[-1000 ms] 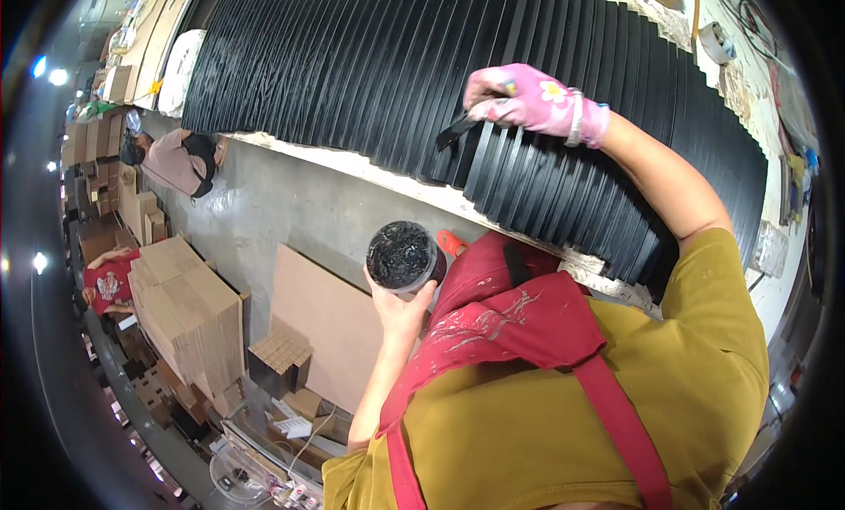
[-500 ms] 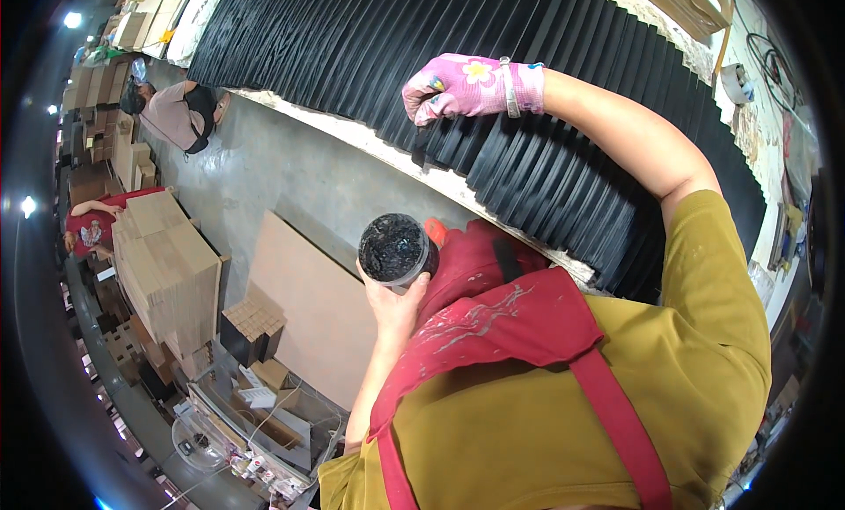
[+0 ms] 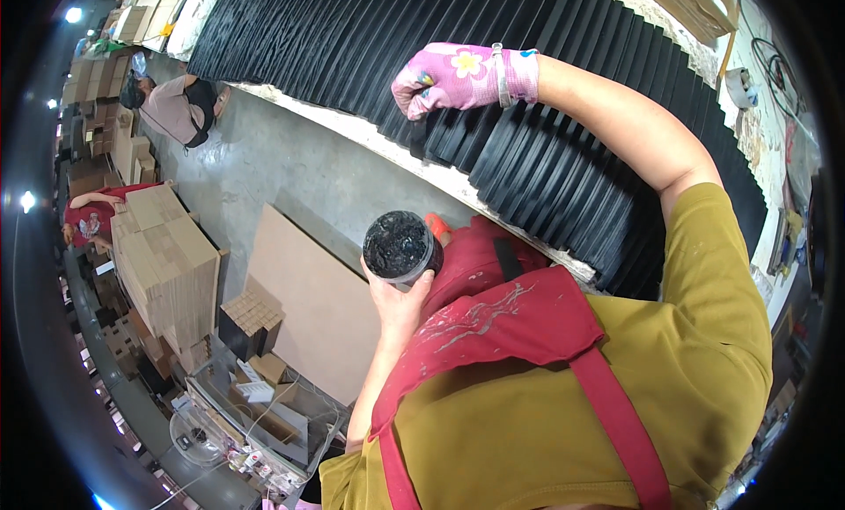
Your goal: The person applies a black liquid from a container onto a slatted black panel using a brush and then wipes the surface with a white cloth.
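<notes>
In our bare left hand (image 3: 398, 306) at the middle of the frame, we grip a round tub (image 3: 429, 264), thumb at its side, the other fingers mostly hidden behind it; dark paste (image 3: 396, 244) shows through its open top. Our right hand (image 3: 446, 77), in a pink flowered glove, is closed at the upper centre around a black brush (image 3: 418, 139), most of which the glove covers, and against the black strips (image 3: 537, 171) we cannot tell whether its tip touches them. Those strips lie side by side across the bench (image 3: 748, 127), filling the top of the frame, and our right forearm hides some of them. At the upper right we see folded cardboard (image 3: 691, 8), a roll of tape (image 3: 741, 88) and a coiled cable (image 3: 779, 74). Below the bench's edge, a large tan board (image 3: 304, 308) takes up much of the floor (image 3: 238, 167), partly covered by the tub and our left arm. To its left stand a tall cardboard stack (image 3: 167, 272) and a dark box (image 3: 249, 327), with a fan (image 3: 195, 438) at the lower left. One person (image 3: 176, 114) crouches at the upper left; another, in red (image 3: 92, 220), is beside the stack.
</notes>
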The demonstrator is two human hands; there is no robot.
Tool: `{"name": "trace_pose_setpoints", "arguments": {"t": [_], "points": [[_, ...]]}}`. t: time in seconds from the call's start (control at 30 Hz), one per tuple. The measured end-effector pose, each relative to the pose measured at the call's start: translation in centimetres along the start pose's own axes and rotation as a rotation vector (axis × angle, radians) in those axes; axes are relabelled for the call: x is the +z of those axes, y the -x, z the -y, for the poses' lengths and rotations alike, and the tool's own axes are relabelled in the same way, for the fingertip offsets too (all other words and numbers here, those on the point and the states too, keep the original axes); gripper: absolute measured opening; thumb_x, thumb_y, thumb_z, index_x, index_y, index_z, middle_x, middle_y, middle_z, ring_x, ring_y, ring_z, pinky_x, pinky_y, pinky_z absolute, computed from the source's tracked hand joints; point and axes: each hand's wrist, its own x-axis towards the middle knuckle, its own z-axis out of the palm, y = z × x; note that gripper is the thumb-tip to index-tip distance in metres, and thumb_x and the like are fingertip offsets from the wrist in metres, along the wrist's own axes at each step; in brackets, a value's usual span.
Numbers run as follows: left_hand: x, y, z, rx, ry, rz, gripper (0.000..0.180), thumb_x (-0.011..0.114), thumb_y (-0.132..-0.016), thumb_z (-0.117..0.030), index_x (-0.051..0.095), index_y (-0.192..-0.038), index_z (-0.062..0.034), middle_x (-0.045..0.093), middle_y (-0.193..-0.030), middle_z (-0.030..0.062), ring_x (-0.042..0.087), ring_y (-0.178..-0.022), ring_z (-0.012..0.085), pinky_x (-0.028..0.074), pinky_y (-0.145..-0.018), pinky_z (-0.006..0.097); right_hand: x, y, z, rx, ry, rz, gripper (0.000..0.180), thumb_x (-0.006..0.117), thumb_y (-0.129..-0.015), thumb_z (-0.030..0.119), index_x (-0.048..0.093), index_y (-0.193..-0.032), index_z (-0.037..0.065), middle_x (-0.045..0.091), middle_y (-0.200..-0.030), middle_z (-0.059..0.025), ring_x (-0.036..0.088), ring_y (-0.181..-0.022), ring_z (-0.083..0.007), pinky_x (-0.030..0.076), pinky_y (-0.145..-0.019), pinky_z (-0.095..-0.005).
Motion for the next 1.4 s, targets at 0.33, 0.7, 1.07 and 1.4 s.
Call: {"name": "trace_pose_setpoints", "arguments": {"t": [0.33, 0.7, 1.07, 1.4], "points": [[0.4, -0.3, -0.2, -0.035, 0.079, 0.017, 0.077, 0.078, -0.063, -0.013, 0.035, -0.126, -0.0008, 0.050, -0.116, 0.0120, 0.050, -0.109, 0.0221, 0.037, -0.098, 0.036, 0.2, -0.2, -0.9, 0.006, 0.011, -0.009, 0.015, 0.061, -0.080, 0.016, 0.062, -0.080, 0.001, 0.063, -0.071, -0.0088, 0.062, -0.071, -0.0188, 0.047, -0.068, -0.0317], [0.6, -0.4, -1.0, -0.008, 0.032, 0.016, 0.076, 0.079, -0.064, -0.012, 0.035, -0.125, -0.0009, 0.052, -0.116, 0.0120, 0.051, -0.109, 0.0220, 0.038, -0.097, 0.036, 0.5, 0.2, -1.1, 0.052, -0.011, -0.010, 0.014, 0.060, -0.082, 0.014, 0.061, -0.080, 0.000, 0.063, -0.072, -0.0084, 0.062, -0.072, -0.0179, 0.047, -0.069, -0.0311], [0.6, -0.4, -1.1, 0.005, 0.002, 0.028, 0.075, 0.078, -0.063, -0.009, 0.035, -0.125, -0.0010, 0.053, -0.114, 0.0120, 0.051, -0.108, 0.0217, 0.038, -0.097, 0.035, 0.4, 0.0, -0.7, 0.043, 0.009, -0.003, 0.013, 0.060, -0.080, 0.012, 0.061, -0.080, 0.000, 0.062, -0.070, -0.0087, 0.061, -0.071, -0.0187, 0.047, -0.068, -0.0317], [0.6, -0.6, -1.1, 0.000, 0.018, 0.038, 0.074, 0.077, -0.063, -0.009, 0.035, -0.124, -0.0012, 0.052, -0.114, 0.0118, 0.051, -0.108, 0.0221, 0.038, -0.097, 0.035, 0.4, 0.2, -0.3, 0.061, 0.030, 0.030, 0.016, 0.058, -0.083, 0.015, 0.060, -0.080, -0.001, 0.060, -0.068, -0.0088, 0.059, -0.067, -0.0189, 0.046, -0.067, -0.0313]]}}
